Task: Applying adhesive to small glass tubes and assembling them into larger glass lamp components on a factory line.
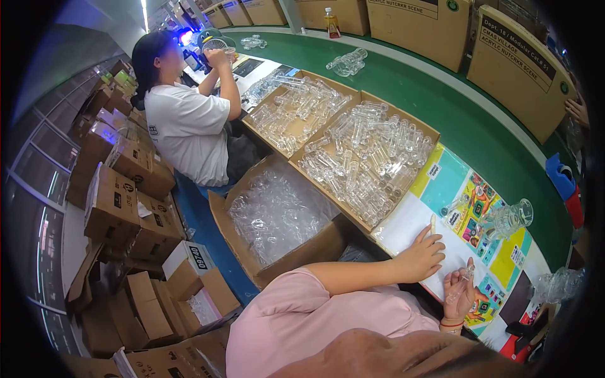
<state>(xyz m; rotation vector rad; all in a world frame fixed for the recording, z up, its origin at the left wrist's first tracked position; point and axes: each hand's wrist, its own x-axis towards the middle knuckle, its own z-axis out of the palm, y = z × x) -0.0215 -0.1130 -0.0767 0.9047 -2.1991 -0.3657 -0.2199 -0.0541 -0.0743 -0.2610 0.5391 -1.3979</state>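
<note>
My left hand [419,257] is over the white part of the table, fingers bent around a thin pale stick [433,225] that points up; its kind is too small to make out. To its right, my right hand [459,295], with a red band at the wrist, is closed around a small clear plastic piece [469,271]. Another small clear piece [455,204] lies on the colourful printed sheet [471,214] beyond the hands. A larger clear figure-like part [507,219] stands at the far right of that sheet.
Two cardboard trays [359,97] hold many clear tubular parts. Below them, an open carton [217,208] contains clear plastic bags. A co-worker [186,113] in a white shirt sits at the left. Large boxes [517,72] stand beyond the green surface [403,79]; another clear part [558,285] is at right.
</note>
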